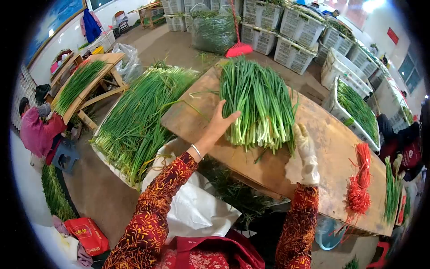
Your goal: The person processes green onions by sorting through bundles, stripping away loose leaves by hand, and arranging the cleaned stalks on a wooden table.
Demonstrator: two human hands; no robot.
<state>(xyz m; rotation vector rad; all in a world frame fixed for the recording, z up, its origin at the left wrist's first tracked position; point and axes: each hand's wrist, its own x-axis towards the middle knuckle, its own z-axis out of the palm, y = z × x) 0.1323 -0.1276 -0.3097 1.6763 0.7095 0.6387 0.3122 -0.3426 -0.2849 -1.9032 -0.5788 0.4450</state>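
A thick pile of green garlic chives [257, 103] lies on the wooden board [197, 114], pale stem ends toward me. My left hand [221, 121], bare with a bracelet at the wrist, rests against the pile's left side, its thumb stretched over the stalks; some fingertips are hidden behind the leaves. My right hand [306, 150], in a whitish glove, stands at the right side of the stem ends, fingers extended. Whether the glove touches the stalks is hard to tell. Neither hand is closed around anything.
A bundle of red ties [359, 186] and a few loose chives [392, 193] lie on the board's right. Left of it stands a crate heaped with chives [139, 116]. White crates [293, 54] and a red dustpan [238, 49] are behind. A person [40, 127] sits at far left.
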